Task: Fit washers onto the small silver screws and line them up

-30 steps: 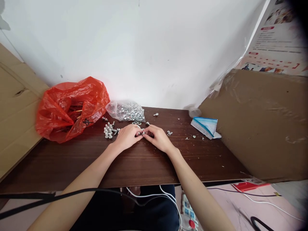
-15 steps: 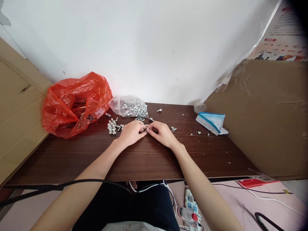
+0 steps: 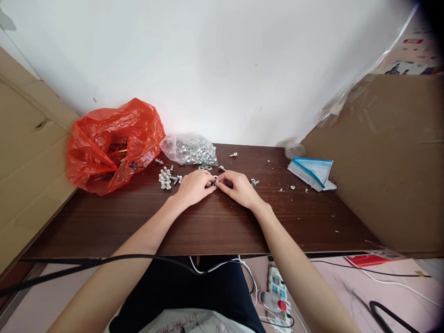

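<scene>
Here our left hand (image 3: pixel 197 186) and right hand (image 3: pixel 240 187) pinch a metal piece (image 3: pixel 217 182) in nearly closed fingers (image 3: pixel 225 175), toward the tabletop (image 3: pixel 215 226)'s back edge.

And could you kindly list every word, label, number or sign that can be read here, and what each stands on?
No text reads clearly enough to quote.
Red crumpled plastic bag: black marking, unreadable.
Blue-and-white folded packet: fine print, too small.
White fabric at the bottom edge: red lettering, unclear.
Pale paper poster with red labels, upper right: too small and blurred.
</scene>
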Demonstrator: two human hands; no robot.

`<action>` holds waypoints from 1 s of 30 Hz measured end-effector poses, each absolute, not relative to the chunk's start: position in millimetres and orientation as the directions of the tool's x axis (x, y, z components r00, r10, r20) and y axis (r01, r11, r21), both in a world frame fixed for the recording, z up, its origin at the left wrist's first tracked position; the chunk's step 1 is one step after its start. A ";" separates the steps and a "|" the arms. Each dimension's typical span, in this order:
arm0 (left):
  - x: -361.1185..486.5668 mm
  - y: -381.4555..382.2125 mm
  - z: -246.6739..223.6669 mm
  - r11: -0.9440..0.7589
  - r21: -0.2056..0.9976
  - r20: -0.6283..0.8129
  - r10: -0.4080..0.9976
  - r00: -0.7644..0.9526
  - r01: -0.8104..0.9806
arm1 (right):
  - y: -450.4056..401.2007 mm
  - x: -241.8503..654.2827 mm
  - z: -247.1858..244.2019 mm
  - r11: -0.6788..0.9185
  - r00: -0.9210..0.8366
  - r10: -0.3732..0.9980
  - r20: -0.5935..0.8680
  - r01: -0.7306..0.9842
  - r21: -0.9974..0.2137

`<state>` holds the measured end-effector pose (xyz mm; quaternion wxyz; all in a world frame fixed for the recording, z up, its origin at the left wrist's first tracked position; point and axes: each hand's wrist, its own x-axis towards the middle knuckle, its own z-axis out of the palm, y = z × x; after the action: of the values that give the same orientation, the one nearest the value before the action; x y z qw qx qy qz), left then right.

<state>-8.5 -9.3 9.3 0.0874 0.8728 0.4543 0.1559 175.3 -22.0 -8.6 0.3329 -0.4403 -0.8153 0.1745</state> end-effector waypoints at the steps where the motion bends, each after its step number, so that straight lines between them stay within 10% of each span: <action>1: -8.3 -9.3 9.5 -0.574 0.291 0.195 0.818 0.541 0.765 | -21.8 175.4 -8.8 0.554 -0.392 0.832 0.391 0.598 -0.580; 30: -6.7 -2.8 11.4 -0.560 0.346 0.171 0.826 0.537 0.752 | -8.6 182.7 -10.4 0.533 -0.396 0.840 0.371 0.476 -0.699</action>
<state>-6.7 -2.8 11.4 0.1159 0.8688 0.4543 0.1592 182.7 -8.6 -10.4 0.3628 -0.4130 -0.7968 0.2507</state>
